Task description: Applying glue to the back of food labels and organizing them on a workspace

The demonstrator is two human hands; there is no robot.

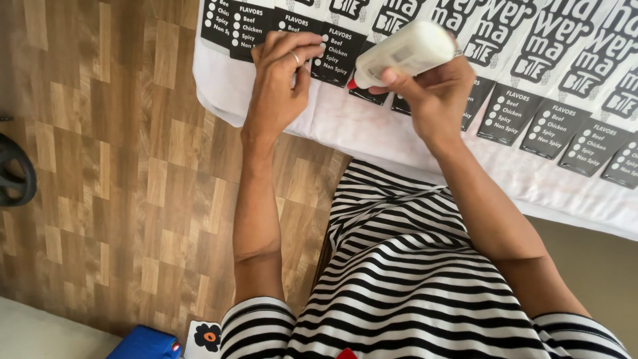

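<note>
My right hand [435, 93] grips a white squeeze bottle [405, 50] with a red nozzle tip, tilted so the tip points down-left at a row of printed paper sheets [525, 73]. These black-and-white sheets overlap one another on a white cloth-covered surface [372, 129]. My left hand [282, 80], with a ring on one finger, presses its fingertips down on one sheet just left of the nozzle. Both forearms reach forward over my striped black-and-white clothing [405, 279].
Wood-pattern flooring [106, 159] fills the left side. A dark round object [14, 174] sits at the left edge. A blue item [146, 344] and a small white piece with a flower print [207, 336] lie at the bottom.
</note>
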